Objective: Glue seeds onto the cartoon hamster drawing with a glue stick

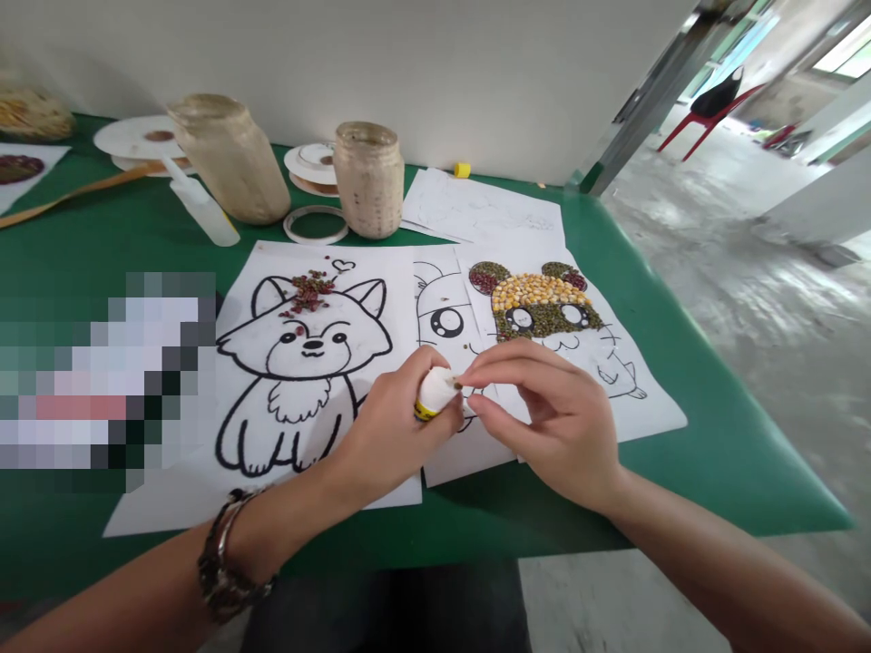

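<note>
My left hand (398, 417) is wrapped round a small white glue bottle (435, 392) with a yellow band, its tip facing right. At that tip, the thumb and fingers of my right hand (544, 408) come together; whatever they pinch is too small to make out. Below and left lies a fox drawing (313, 363) with a loose pile of red and green beans (311, 292) on its head. A hamster drawing (544, 308), partly covered with corn kernels and beans, lies to the right. Between them, a third drawing (445, 313) is partly hidden by my hands.
Two cloudy jars (235, 163) (369, 181), a tape ring (316, 225), white spools (140, 138) and another glue bottle (204, 209) stand or lie along the back of the green table (735, 490). A yellow cap (462, 170) is near the wall.
</note>
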The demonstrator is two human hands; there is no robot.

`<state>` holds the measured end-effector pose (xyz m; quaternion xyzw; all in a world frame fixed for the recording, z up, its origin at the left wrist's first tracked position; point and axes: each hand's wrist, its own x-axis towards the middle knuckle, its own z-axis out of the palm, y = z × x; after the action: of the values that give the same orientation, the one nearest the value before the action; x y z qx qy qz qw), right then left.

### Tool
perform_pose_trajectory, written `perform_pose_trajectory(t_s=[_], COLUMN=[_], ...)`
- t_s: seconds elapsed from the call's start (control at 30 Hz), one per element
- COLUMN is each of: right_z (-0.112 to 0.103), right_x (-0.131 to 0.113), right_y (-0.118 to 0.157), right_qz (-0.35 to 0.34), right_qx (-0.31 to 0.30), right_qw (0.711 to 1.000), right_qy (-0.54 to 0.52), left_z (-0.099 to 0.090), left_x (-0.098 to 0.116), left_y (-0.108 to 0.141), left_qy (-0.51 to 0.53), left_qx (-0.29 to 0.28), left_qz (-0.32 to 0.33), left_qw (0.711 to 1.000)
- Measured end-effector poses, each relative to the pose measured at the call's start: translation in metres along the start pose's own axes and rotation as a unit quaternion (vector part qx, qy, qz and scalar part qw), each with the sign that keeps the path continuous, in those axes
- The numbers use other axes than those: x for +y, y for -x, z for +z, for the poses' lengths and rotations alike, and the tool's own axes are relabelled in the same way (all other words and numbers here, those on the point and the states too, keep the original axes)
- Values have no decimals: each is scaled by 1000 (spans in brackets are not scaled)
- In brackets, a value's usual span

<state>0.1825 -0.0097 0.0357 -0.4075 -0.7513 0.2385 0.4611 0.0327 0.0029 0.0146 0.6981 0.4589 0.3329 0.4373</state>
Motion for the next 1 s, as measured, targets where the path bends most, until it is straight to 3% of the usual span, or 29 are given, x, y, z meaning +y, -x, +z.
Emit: perform_pose_trajectory(t_s=[0.23,0.5,0.63,0.8,0.9,1.0], right_z=[-3,-4,-6,-9,-19,-39], right_x=[2,-1,0,5,11,26], right_y=[-2,-3,-4,-6,-8,-11], right_qz=[2,-60,28,160,192,212], right_qx=[-12,-3,-16,-16,-15,41], right_qw=[1000,995,999,972,964,967], right_qy=[6,76,-13,-173,-183,-136], left_z=[1,1,1,2,2,2], left_x=[0,0,1,1,0,0], left_y=[0,1,0,-1,-1,0], left_qy=[-14,-30,-25,-31,-26,-25], left_qx=[-3,-4,-6,12,7,1], left_qz=[-1,15,12,20,22,23], left_qw=[1000,999,1000,999,999,999])
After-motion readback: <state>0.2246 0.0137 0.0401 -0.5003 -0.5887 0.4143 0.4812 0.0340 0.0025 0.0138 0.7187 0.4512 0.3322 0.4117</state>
